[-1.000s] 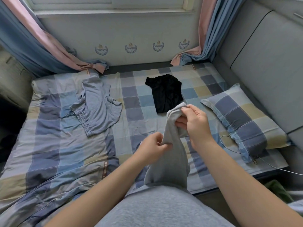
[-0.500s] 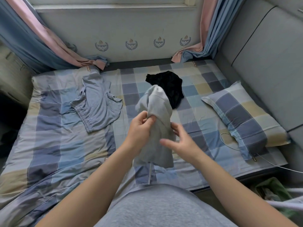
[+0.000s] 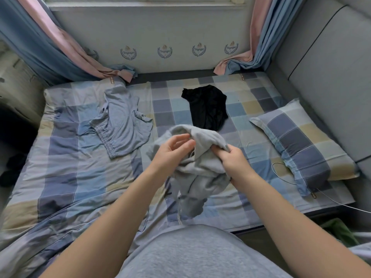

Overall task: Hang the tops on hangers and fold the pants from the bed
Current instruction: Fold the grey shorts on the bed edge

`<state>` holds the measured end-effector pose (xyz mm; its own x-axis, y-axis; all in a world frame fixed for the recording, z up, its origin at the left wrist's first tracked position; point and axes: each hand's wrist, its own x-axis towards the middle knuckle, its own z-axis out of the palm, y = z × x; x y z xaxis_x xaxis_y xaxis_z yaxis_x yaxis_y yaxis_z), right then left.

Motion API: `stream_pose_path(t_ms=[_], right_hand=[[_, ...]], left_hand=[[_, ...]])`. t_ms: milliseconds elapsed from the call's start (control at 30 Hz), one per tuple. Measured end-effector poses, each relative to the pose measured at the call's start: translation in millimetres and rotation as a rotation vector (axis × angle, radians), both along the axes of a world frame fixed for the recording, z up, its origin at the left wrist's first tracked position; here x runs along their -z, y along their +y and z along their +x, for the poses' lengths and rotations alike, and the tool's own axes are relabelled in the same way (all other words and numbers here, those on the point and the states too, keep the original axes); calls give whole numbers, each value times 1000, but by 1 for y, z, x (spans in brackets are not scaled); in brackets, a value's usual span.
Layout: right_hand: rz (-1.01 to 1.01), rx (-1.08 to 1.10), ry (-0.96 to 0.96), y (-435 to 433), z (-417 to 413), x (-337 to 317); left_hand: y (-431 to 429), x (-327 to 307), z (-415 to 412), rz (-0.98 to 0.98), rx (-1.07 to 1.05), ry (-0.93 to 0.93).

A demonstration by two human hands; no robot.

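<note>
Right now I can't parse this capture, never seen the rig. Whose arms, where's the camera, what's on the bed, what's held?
No machine here: the two bare arms belong to a person, and the single view comes from a wide-angle camera worn on their head, looking forward and down. The surface is a bed with a checked cover. On it lie a blue-grey garment at left, a black garment farther back in the middle, and a checked pillow at right. Held above the bed is a bunched grey garment: the right hand grips a fold with curled fingers; the left hand is open, fingertips at the cloth's upper edge. Top or pants, I cannot tell.
</note>
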<state>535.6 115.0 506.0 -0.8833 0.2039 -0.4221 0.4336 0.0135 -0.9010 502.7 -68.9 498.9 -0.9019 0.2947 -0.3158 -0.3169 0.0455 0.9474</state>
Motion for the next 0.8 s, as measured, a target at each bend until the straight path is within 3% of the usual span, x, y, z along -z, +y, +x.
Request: stream_pose_path(t_ms=[167,333,400,433,500,567,667,800], right_hand=[[-229,67,-23,3,-5,-14],[-438,87,41,0,-5,-18],[-550,6,121,3,-2,-18],[-497,-59,160,7,1,-15],[-182,-234,172,12,11,-1],[44,-399,90,9,26,16],[45,-501,-38,-4,42,42],[164,-466,11,-12,41,56]], left_hand=[[7,21,18,-41,252,-13],[19,26,16,-50,137,139],[21,21,11,25,0,83],[22,17,9,79,-72,25],[24,11,3,173,-188,-103],[24,5,1,215,-246,-214],[26,2,0,215,-282,-331],[24,7,-1,200,-314,-484]])
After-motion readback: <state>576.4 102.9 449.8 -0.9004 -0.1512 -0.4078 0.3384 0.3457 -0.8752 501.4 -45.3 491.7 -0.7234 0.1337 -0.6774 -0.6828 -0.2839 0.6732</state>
